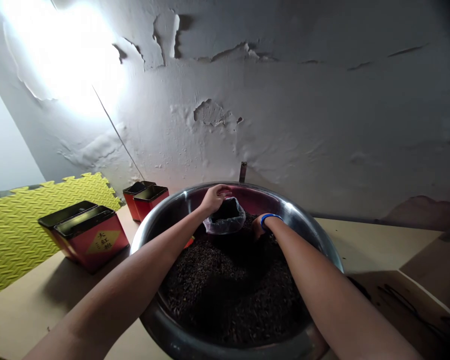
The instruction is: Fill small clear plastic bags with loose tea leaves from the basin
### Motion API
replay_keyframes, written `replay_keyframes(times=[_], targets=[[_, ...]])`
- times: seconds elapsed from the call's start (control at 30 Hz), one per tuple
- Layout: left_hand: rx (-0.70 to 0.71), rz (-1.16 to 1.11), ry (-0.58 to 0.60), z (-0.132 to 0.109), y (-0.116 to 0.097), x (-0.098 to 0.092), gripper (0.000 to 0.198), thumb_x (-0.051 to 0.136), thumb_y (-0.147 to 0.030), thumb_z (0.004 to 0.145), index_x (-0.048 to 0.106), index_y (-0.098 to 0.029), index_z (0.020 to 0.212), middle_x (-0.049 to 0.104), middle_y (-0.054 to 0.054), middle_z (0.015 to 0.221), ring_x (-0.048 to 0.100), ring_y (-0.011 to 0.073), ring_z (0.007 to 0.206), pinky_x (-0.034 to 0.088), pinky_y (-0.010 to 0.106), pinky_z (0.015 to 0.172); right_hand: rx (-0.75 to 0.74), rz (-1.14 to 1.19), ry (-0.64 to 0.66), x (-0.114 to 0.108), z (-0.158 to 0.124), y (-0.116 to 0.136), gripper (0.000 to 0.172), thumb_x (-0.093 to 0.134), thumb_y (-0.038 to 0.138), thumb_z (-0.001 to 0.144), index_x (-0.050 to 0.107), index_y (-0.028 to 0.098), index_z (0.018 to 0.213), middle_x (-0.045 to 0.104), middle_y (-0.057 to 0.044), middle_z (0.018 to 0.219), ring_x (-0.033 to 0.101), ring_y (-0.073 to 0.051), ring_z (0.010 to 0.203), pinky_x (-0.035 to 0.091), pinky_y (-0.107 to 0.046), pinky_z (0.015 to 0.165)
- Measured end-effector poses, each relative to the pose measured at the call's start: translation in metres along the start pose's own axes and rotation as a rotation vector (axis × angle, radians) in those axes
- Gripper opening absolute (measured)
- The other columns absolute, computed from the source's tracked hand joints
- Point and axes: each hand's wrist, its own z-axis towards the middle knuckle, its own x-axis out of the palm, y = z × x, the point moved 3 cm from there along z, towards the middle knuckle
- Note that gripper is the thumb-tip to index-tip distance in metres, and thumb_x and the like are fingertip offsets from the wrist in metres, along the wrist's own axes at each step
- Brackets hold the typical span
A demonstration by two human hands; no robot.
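A wide steel basin (337, 250) holds dark loose tea leaves (206, 265). Toward its back stands a clear plastic bag (225, 227), mouth open and dark inside. My left hand (214, 198) is closed on the bag's upper left edge, with the fingers bent over its rim. To the right of the bag, my right hand (260, 228) reaches down into the tea leaves, its fingers hidden in shadow. A blue wristband (270, 216) circles that wrist. Under my left forearm, a small orange-red piece (189, 242) shows, too covered to name.
Red tins with black rims (93, 245) stand open on the wooden table (360, 240) left of the basin, and more red tins (152, 202) are behind them. An open cardboard box (431, 270) sits at right. A peeling wall (285, 125) rises behind, with yellow foam matting (15, 225) at left.
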Motion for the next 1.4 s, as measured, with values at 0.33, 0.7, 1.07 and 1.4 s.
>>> replay_keyframes(times=[0.33, 0.7, 1.07, 1.4], targets=[[0.145, 0.409, 0.014, -0.004, -0.015, -0.004, 0.026, 0.042, -0.029, 0.08, 0.062, -0.014, 0.074, 0.064, 0.005, 0.062, 0.059, 0.0168, 0.064, 0.044, 0.028, 0.067, 0.146, -0.086, 0.223, -0.009, 0.012, 0.0, 0.014, 0.071, 0.008, 0.045, 0.06, 0.017, 0.049, 0.049, 0.005, 0.041, 0.046, -0.009, 0.043, 0.037, -0.021, 0.05], [0.033, 0.708, -0.06, 0.001, 0.009, -0.033, 0.015, 0.056, -0.031, 0.068, 0.066, -0.019, 0.069, 0.065, 0.006, 0.072, 0.057, 0.0212, 0.069, 0.04, 0.026, 0.069, 0.236, -0.231, -0.042, -0.029, 0.018, 0.014, 0.034, 0.059, 0.048, 0.064, 0.067, 0.018, 0.077, 0.063, -0.011, 0.079, 0.057, -0.02, 0.071, 0.039, -0.027, 0.06], [-0.248, 0.567, 0.073, -0.002, 0.027, -0.03, 0.042, 0.052, -0.046, 0.071, 0.049, -0.018, 0.04, 0.044, -0.001, 0.039, 0.041, 0.0125, 0.04, 0.03, 0.023, 0.046, 0.052, -0.207, -0.498, -0.055, 0.001, 0.062, 0.044, 0.03, 0.049, 0.083, 0.065, 0.021, 0.081, 0.064, -0.01, 0.083, 0.057, -0.02, 0.076, 0.034, -0.026, 0.06], [-0.396, 0.281, 0.087, -0.004, 0.036, -0.036, 0.053, 0.035, -0.058, 0.077, 0.065, -0.014, 0.076, 0.063, 0.007, 0.067, 0.057, 0.0203, 0.069, 0.042, 0.025, 0.06, -0.352, -0.281, -0.313, -0.035, -0.003, 0.103, 0.032, 0.052, 0.044, 0.075, 0.059, 0.023, 0.099, 0.062, -0.005, 0.093, 0.057, -0.018, 0.08, 0.036, -0.024, 0.063]])
